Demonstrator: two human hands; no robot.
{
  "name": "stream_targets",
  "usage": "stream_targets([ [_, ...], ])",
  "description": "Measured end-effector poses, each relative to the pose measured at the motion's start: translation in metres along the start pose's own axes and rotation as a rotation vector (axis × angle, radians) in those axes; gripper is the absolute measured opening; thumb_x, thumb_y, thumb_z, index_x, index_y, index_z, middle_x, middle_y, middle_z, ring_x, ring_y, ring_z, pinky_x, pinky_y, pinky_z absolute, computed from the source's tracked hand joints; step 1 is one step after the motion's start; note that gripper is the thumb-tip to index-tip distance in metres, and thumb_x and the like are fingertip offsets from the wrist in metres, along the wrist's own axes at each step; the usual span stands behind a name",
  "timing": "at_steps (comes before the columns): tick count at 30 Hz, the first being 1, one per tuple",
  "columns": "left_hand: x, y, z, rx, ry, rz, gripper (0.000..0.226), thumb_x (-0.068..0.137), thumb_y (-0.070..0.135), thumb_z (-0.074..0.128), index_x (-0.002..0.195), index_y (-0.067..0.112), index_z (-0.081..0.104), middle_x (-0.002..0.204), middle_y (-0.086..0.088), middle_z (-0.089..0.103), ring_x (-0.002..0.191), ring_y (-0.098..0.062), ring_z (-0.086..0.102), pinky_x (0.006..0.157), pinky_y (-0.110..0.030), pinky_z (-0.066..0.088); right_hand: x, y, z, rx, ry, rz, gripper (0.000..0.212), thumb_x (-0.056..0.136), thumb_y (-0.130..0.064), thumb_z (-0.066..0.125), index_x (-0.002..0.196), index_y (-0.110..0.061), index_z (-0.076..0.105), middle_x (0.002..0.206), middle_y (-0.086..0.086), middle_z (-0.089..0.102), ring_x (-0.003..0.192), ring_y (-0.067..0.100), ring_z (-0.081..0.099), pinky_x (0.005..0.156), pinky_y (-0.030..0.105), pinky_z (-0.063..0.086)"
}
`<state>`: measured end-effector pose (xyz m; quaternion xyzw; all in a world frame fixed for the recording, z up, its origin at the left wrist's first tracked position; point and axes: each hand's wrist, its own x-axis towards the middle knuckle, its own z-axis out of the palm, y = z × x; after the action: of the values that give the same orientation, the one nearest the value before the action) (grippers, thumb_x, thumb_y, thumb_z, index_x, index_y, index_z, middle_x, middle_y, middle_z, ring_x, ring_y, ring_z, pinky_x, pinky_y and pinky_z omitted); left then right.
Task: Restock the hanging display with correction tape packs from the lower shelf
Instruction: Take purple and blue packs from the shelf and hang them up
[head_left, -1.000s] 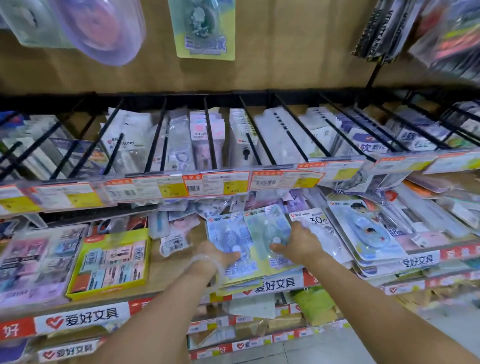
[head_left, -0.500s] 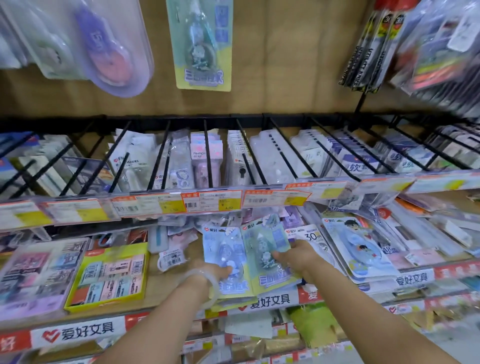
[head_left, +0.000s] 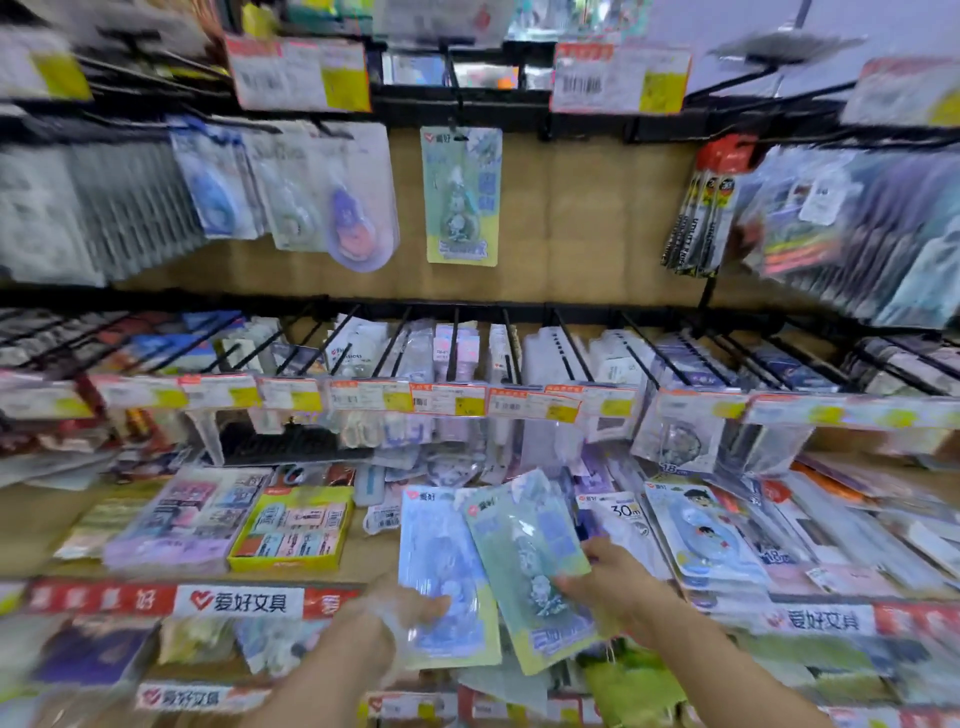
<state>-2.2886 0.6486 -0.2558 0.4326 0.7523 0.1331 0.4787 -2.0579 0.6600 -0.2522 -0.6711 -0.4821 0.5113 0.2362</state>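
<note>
The right hand (head_left: 608, 582) has its grip closed on a green correction tape pack (head_left: 530, 566), thumb across the front of the card and fingers behind its right edge, so the pack stands tilted with its top leaning left. The left hand (head_left: 400, 616) grips a blue correction tape pack (head_left: 441, 566) by its lower left corner, thumb lying on the clear blister. The green pack overlaps the right edge of the blue pack, and both are held just above the front lip of the lower shelf (head_left: 156, 519).

Taking the green pack as the landmark: just to its right on the shelf lies a white pack marked 30m (head_left: 623, 519), and beyond that a pale blue pack with a cartoon figure (head_left: 706, 535). To its left, past the blue pack, sits a yellow box (head_left: 291, 527) of small items, with a purple box (head_left: 182, 525) further left. Below it runs the red and white shelf strip (head_left: 234, 601) with printed characters. Above it a row of black wire hooks (head_left: 457, 343) carries more packs behind a line of price tags (head_left: 447, 400). Higher still, straight above the green pack, a single matching green pack (head_left: 461, 197) hangs from a hook on the hanging display against the tan backboard (head_left: 582, 223). The picture's edges are blurred.
</note>
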Motion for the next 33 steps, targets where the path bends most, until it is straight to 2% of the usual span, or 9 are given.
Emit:
stream_targets([
  [2, -0.020, -0.004, -0.005, -0.086, 0.019, 0.035, 0.030, 0.086, 0.030, 0.067, 0.103, 0.007, 0.058, 0.117, -0.003, 0.057, 0.102, -0.019, 0.055, 0.083, -0.024, 0.041, -0.019, -0.003, -0.001, 0.022, -0.015, -0.061, 0.040, 0.074, -0.022, 0.076, 0.107, -0.009, 0.059, 0.097, 0.015, 0.071, 0.079, 0.026, 0.065, 0.073, 0.039, 0.054],
  [5, -0.041, -0.002, -0.016, -0.207, -0.005, 0.094, 0.036, 0.094, 0.024, 0.056, 0.124, 0.006, 0.051, 0.126, -0.002, 0.051, 0.108, -0.017, 0.051, 0.090, -0.024, 0.040, -0.043, -0.014, -0.006, 0.122, -0.077, -0.122, 0.028, 0.082, -0.009, 0.072, 0.106, -0.009, 0.058, 0.095, 0.012, 0.069, 0.076, 0.022, 0.064, 0.066, 0.033, 0.053],
  [7, -0.053, 0.001, -0.026, -0.352, 0.011, 0.218, 0.035, 0.088, 0.009, 0.064, 0.121, 0.009, 0.055, 0.113, -0.006, 0.061, 0.099, -0.019, 0.055, 0.078, -0.027, 0.041, -0.059, -0.024, -0.012, 0.125, -0.093, -0.194, 0.024, 0.082, -0.009, 0.071, 0.103, -0.010, 0.058, 0.092, 0.009, 0.069, 0.075, 0.020, 0.065, 0.066, 0.034, 0.054],
  [9, -0.067, 0.004, -0.037, -0.453, 0.066, 0.315, 0.038, 0.081, 0.001, 0.069, 0.116, 0.011, 0.059, 0.106, -0.006, 0.065, 0.096, -0.020, 0.058, 0.078, -0.029, 0.042, -0.070, -0.036, -0.019, 0.148, -0.076, -0.262, 0.026, 0.082, -0.009, 0.071, 0.103, -0.010, 0.057, 0.094, 0.011, 0.070, 0.079, 0.023, 0.065, 0.076, 0.040, 0.054],
  [15, -0.095, 0.044, -0.069, -0.581, 0.120, 0.526, 0.037, 0.081, 0.000, 0.069, 0.115, 0.010, 0.059, 0.104, -0.005, 0.068, 0.088, -0.016, 0.062, 0.065, -0.023, 0.043, -0.089, -0.078, -0.042, 0.314, -0.073, -0.427, 0.027, 0.084, -0.005, 0.067, 0.109, -0.009, 0.057, 0.103, 0.009, 0.070, 0.090, 0.025, 0.068, 0.078, 0.035, 0.055],
  [19, -0.102, 0.077, -0.095, -0.638, 0.137, 0.633, 0.041, 0.081, 0.001, 0.069, 0.118, 0.015, 0.057, 0.109, -0.003, 0.067, 0.095, -0.019, 0.062, 0.082, -0.032, 0.044, -0.090, -0.117, -0.051, 0.390, -0.028, -0.541, 0.039, 0.083, -0.009, 0.069, 0.119, -0.006, 0.053, 0.114, 0.009, 0.066, 0.102, 0.025, 0.064, 0.093, 0.045, 0.049],
  [25, -0.099, 0.110, -0.128, -0.665, 0.172, 0.718, 0.041, 0.081, 0.002, 0.070, 0.117, 0.017, 0.058, 0.114, -0.004, 0.066, 0.104, -0.024, 0.060, 0.096, -0.041, 0.043, -0.083, -0.178, -0.051, 0.440, -0.023, -0.694, 0.022, 0.085, -0.003, 0.064, 0.104, -0.010, 0.055, 0.092, 0.002, 0.069, 0.076, 0.015, 0.065, 0.070, 0.030, 0.051],
  [31, -0.073, 0.122, -0.157, -0.719, 0.204, 0.737, 0.039, 0.081, 0.000, 0.069, 0.117, 0.009, 0.056, 0.113, -0.008, 0.064, 0.095, -0.022, 0.061, 0.067, -0.028, 0.044, -0.068, -0.230, -0.043, 0.428, -0.041, -0.753, 0.026, 0.084, -0.007, 0.067, 0.107, -0.012, 0.056, 0.099, 0.003, 0.069, 0.085, 0.017, 0.065, 0.076, 0.030, 0.052],
  [33, -0.064, 0.123, -0.169, -0.700, 0.206, 0.731, 0.040, 0.079, 0.004, 0.072, 0.115, 0.010, 0.058, 0.114, -0.007, 0.066, 0.099, -0.023, 0.062, 0.076, -0.034, 0.050, -0.061, -0.242, -0.041, 0.422, -0.043, -0.756, 0.029, 0.085, -0.007, 0.067, 0.110, -0.010, 0.054, 0.101, 0.005, 0.068, 0.084, 0.017, 0.065, 0.071, 0.027, 0.051],
])
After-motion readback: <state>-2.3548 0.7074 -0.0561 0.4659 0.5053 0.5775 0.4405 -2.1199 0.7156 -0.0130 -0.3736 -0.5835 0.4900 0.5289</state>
